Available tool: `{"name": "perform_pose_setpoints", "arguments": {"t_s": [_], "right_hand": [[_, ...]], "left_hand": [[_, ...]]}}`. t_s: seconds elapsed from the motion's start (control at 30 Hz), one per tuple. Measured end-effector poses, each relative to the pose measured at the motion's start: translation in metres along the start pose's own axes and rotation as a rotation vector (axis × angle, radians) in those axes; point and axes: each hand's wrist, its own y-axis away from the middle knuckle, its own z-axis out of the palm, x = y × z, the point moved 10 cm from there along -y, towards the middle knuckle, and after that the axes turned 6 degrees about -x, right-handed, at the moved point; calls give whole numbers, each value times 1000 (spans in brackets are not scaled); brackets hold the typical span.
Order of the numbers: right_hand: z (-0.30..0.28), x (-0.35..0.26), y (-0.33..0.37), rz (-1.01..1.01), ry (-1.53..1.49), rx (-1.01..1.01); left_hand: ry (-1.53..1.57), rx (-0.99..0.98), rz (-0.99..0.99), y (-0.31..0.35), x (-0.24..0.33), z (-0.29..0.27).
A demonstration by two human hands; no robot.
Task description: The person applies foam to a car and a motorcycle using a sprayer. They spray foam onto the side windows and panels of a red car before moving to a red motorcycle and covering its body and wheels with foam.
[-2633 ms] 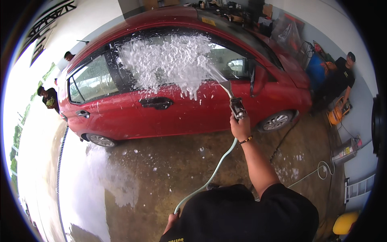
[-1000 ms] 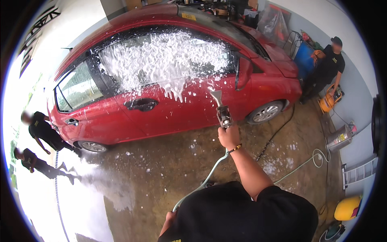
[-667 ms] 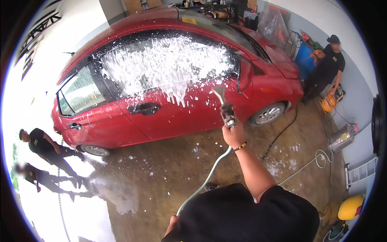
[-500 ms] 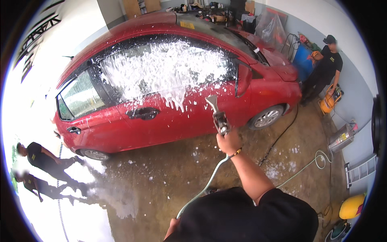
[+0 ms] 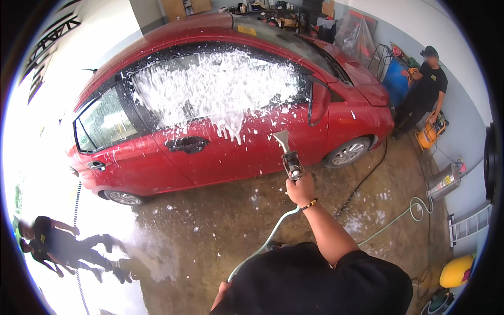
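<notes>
My right hand (image 5: pixel 301 190) is closed round the grip of a foam spray gun (image 5: pixel 293 164). The gun's flat, fan-shaped nozzle (image 5: pixel 282 139) points at the side of a red car (image 5: pixel 236 157), a little apart from its front door. White foam (image 5: pixel 215 84) coats the side window and drips onto the door below. From the gun a pale green hose (image 5: pixel 273 233) curves down to my left hand (image 5: pixel 224 288). Low beside my black shirt, that hand is closed on the hose, its fingers partly hidden. No spray shows at the nozzle.
One person (image 5: pixel 428 86) stands beyond the car's front, near a blue drum (image 5: pixel 395 77) and an orange machine (image 5: pixel 429 134). Two people walk at the left (image 5: pixel 58 241). Hose and cable lie on the wet floor (image 5: pixel 210 231); a ladder (image 5: pixel 469 227) leans at the right.
My right hand and the spray gun have moved slightly right and down. The two people at the left have shifted lower in view and closer together. Foam still covers the window.
</notes>
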Motion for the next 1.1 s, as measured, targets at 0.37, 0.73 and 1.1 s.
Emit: {"name": "perform_pose_setpoints", "arguments": {"t_s": [0.37, 0.73, 1.1], "right_hand": [[-19, 5, -8, 68, 214, 84], [33, 11, 9, -115, 38, -213], [142, -55, 105, -199, -205, -552]], "left_hand": [[-28, -5, 19, -11, -8, 4], [-6, -45, 56, -4, -2, 14], [115, -35, -101, 102, 17, 5]]}}
